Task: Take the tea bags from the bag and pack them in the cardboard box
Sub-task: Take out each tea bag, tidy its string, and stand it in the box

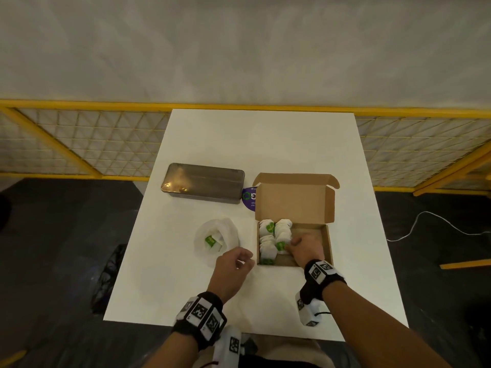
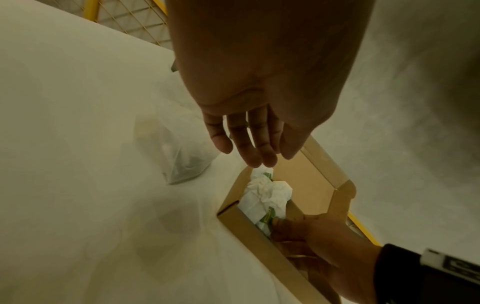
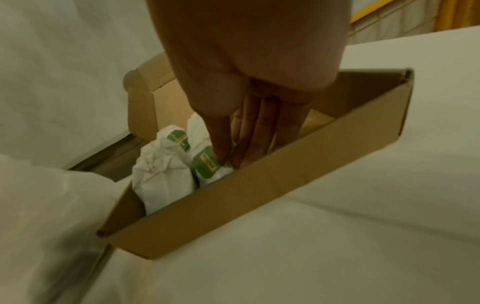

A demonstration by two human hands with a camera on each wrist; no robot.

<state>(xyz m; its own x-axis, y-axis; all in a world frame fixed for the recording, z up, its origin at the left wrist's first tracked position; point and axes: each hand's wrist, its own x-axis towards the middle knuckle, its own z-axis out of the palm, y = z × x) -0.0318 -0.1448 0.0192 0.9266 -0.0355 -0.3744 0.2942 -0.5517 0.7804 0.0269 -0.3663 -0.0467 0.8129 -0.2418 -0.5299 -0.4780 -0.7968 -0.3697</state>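
An open cardboard box (image 1: 328, 243) (image 2: 249, 232) (image 3: 259, 195) stands on the white table, its lid upright. Several white tea bags (image 1: 267, 244) (image 2: 262, 195) (image 3: 161, 181) fill its left half. My right hand (image 1: 293, 245) (image 3: 231, 159) reaches into the box, thumb and straight fingers pressing on a tea bag with a green tag (image 1: 281, 246) (image 3: 207, 164). Left of the box lies a clear plastic bag (image 1: 225, 229) (image 2: 179, 162) with tea bags (image 1: 211, 241) inside. My left hand (image 1: 233, 261) (image 2: 249, 154) hovers between bag and box, fingers relaxed and holding nothing.
A grey metal tin (image 1: 203, 183) lies at the back left of the table (image 1: 265, 144), and a purple round label (image 1: 249, 198) shows beside the box lid. A yellow mesh fence (image 1: 79, 144) runs behind. A white cable (image 1: 425, 224) lies on the dark floor, right.
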